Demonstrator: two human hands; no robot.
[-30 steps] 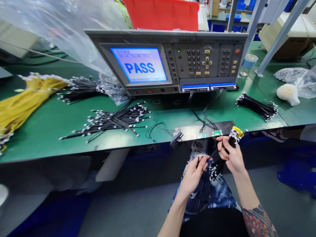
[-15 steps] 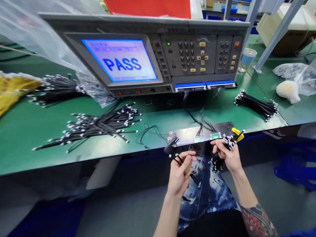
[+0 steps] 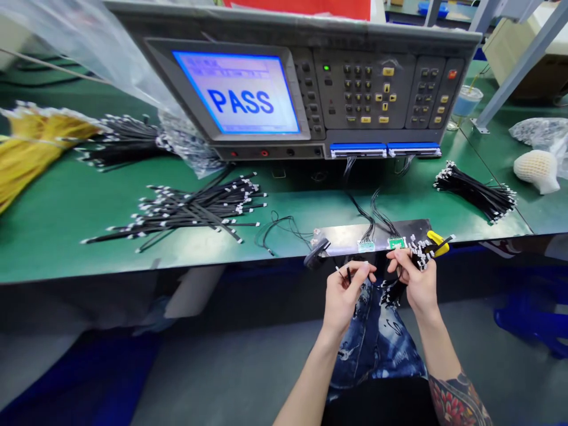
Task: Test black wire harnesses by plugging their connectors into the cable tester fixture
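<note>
My right hand (image 3: pixel 417 278) is closed around a bundle of short black cables (image 3: pixel 393 293) with white connectors, its thumb and forefinger pinched just below the green connector board (image 3: pixel 396 242). My left hand (image 3: pixel 345 294) is closed on black cable (image 3: pixel 348 276), which shows between its fingers; how many pieces it holds I cannot tell. Left of that green board, a pale connector board (image 3: pixel 366 246) sits on the metal plate (image 3: pixel 339 238) at the bench edge. Black wires (image 3: pixel 364 213) run from the boards up to the tester (image 3: pixel 359 133), whose screen (image 3: pixel 239 93) reads PASS.
A loose pile of black cables (image 3: pixel 199 207) lies left on the green bench (image 3: pixel 53 254); a tidy bundle (image 3: pixel 477 192) lies right. Yellow cables (image 3: pixel 39 145) are at the far left. A yellow clamp handle (image 3: pixel 439 242) and a dark clamp (image 3: pixel 316 253) sit at the plate's ends.
My left hand has moved right and slightly up, closer to my right hand and the boards. The view has shifted. My right hand still grips its bundle.
</note>
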